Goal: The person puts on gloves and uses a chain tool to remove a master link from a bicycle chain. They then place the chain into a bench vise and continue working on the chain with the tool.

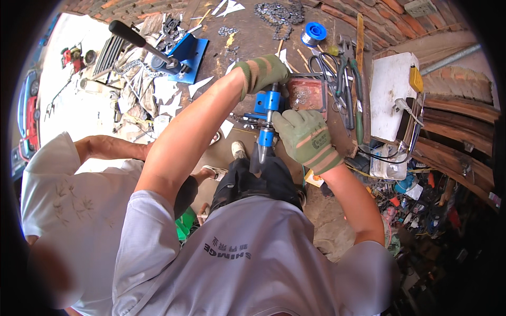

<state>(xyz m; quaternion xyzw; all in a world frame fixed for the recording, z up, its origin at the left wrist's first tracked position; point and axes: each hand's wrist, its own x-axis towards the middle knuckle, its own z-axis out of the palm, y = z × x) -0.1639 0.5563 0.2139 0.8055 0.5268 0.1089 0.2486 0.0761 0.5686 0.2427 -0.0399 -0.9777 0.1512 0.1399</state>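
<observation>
A blue metal chain-riveting tool (271, 100) with a threaded spindle stands at the bench's near edge, its second blue collar (266, 137) closer to me. My gloved left hand (267, 73) is curled over the far end of the spindle, its fingertips partly hidden. At the gap between the two collars is my gloved right hand (304, 134), fingers bent and touching the metal there. Whether it pinches anything is hidden by the glove. Dark chain links (250, 121) show at the gap's left side. Beyond my right hand sits a reddish tray (304, 96) with small metal rings in it.
A blue chain breaker (193, 59) with a black-handled lever (126, 33) stands left. Saw chain (278, 15), a solder spool (313, 33), scissors (322, 65) and pliers (355, 75) lie on the bench (245, 43). A white box (393, 94) stands right. Another person (83, 193) is close at left.
</observation>
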